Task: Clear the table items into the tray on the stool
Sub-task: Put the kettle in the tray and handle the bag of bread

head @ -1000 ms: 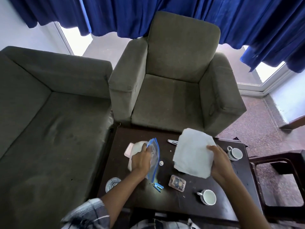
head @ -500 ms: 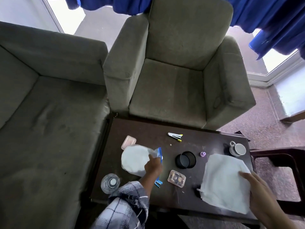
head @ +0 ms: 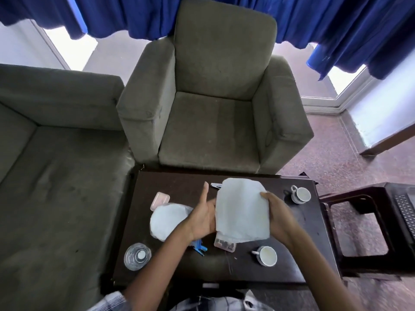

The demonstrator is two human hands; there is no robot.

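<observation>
barely begun: my right hand (head: 277,213) grips the cloth (head: 242,212) over mid-bench, left hand's (head: 201,218) grip i cannot tell; cups (head: 266,256) and glass (head: 137,257) wait on the bench (head: 292,265).

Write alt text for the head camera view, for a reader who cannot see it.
Seen from above, a person's right hand grips a white cloth over a dark table, the left hand at its other edge. Two cups, a glass and a bagged white item sit on the table, facing a grey armchair.
</observation>
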